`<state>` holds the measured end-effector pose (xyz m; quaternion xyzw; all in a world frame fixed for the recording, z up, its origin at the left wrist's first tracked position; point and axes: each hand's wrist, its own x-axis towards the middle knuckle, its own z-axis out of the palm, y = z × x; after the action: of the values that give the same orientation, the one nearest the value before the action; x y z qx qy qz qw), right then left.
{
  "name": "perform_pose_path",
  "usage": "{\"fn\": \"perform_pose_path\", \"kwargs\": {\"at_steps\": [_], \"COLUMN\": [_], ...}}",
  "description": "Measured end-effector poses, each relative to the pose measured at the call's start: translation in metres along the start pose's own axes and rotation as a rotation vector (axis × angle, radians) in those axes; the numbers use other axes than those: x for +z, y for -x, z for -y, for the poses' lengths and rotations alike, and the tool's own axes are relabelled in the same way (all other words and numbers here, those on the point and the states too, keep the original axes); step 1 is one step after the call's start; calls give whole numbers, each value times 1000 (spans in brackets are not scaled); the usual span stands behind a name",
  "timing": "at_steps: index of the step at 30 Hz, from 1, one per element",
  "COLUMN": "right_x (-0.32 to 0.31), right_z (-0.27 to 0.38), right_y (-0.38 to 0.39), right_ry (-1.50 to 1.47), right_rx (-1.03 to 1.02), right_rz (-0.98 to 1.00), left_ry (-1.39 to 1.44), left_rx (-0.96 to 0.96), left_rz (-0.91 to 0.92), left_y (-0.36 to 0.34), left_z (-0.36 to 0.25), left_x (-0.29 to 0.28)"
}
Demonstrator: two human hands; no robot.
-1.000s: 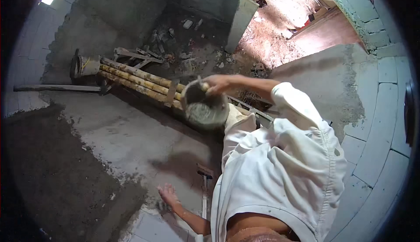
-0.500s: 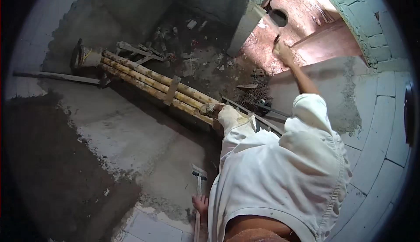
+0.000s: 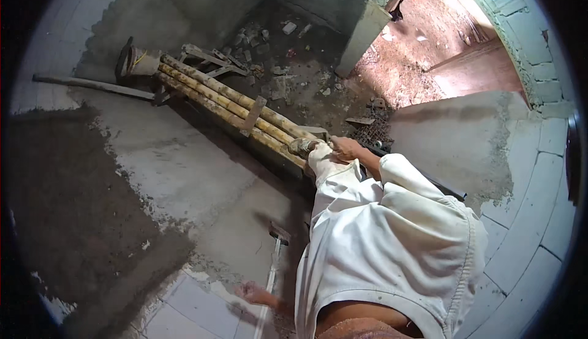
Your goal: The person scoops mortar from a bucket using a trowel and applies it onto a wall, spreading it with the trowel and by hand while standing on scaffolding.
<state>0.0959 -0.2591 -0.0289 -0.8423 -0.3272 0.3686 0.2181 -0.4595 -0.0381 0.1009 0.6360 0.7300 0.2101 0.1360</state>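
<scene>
My right hand [image 3: 346, 148] is drawn in beside my lower leg, by the near end of the bamboo poles [image 3: 229, 107]. Its fingers are curled, but what they may hold is hidden. On the left, my left hand [image 3: 250, 292] is smeared by motion in front of the pale wall blocks. Its forearm crosses a long, thin, pale bar [image 3: 270, 271] with a dark crosspiece at its upper end. My shoe [image 3: 302, 147], spattered with pale material, is on the poles. A short board [image 3: 253, 116] lies across them.
Grey plaster [image 3: 184, 149] and a darker, wetter-looking patch [image 3: 73, 179] cover the wall on the left. Rubble [image 3: 288, 81] litters the floor below. At the upper right, an opening shows bright reddish ground [image 3: 398, 69]. A pale wooden bar [image 3: 92, 86] sticks out past the poles' far end.
My right arm has swung back from the bright opening to beside my leg; a dark round shape there is gone. My left hand has shifted left, off the pale bar. The view has shifted slightly.
</scene>
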Motion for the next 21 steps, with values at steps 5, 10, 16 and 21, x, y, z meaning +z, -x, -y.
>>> {"fn": "perform_pose_path", "kwargs": {"at_steps": [5, 10, 16, 21], "right_x": [-7, -9, 6, 32], "right_z": [-13, 2, 13, -36], "right_y": [1, -3, -6, 8], "right_ry": [43, 28, -74, -282], "right_rx": [96, 154, 129, 235], "right_rz": [-25, 2, 75, 166], "left_ry": [-553, -1056, -949, -894], "left_rx": [444, 472, 662, 732], "left_rz": [-725, -1140, -1421, -1377], "left_y": [-47, -91, -185, -203], "left_z": [-86, -117, -159, -176], "left_x": [-179, -350, -404, -367]}}
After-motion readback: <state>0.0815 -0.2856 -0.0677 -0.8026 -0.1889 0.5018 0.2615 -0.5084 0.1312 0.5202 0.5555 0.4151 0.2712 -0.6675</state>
